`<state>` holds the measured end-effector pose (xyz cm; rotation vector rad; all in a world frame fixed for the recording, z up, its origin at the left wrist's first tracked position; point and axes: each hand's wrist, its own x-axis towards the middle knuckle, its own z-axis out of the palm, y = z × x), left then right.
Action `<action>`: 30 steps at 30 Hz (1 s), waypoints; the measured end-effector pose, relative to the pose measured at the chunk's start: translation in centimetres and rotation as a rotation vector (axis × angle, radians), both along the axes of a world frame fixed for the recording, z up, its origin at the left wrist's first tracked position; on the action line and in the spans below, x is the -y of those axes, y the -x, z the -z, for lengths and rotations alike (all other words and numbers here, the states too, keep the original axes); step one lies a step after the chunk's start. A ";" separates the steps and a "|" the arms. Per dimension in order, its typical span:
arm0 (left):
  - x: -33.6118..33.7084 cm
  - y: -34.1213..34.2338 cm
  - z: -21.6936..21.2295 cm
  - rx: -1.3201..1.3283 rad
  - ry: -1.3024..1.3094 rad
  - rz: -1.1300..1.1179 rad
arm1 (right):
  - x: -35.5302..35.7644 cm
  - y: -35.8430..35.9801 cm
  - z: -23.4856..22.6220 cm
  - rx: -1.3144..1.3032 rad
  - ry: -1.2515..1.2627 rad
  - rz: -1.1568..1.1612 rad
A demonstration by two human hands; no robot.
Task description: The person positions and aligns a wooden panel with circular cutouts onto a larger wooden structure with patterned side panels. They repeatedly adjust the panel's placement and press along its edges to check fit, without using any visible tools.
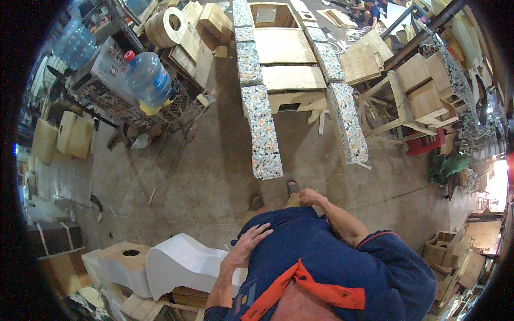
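My left hand (pixel 250 245) lies against the front of my dark blue shirt (pixel 300 235), fingers stretched out and holding nothing. Over my thigh, my right hand (pixel 312 198) is closed, fingers curled in beside my tan trousers (pixel 293 200); whatever may be inside it is hidden. Just beyond my feet stands a long wooden furniture frame (pixel 293 78). Speckled foam covers its left arm (pixel 262 134) and its right arm (pixel 347 123), both reaching toward me. Neither hand touches the frame.
A white curved padded piece (pixel 187 262) sits close by my left elbow, next to a wooden-topped one (pixel 126 257). A large water bottle (pixel 149 80) stands at the left. Wooden frames (pixel 401 101) are piled at the right. Another person (pixel 370 13) is far back.
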<state>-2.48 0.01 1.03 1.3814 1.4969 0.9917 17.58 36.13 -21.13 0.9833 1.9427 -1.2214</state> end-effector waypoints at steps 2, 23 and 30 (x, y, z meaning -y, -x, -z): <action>-0.1 -0.1 0.2 -0.006 -0.005 -0.004 | -0.1 0.0 0.6 0.051 -0.019 -0.019; -16.8 -2.6 2.8 0.082 0.062 0.246 | -12.1 -8.2 3.4 0.146 -0.046 -0.094; -31.9 -5.1 3.0 0.133 0.067 0.331 | -25.9 -14.2 5.8 -0.017 0.036 -0.062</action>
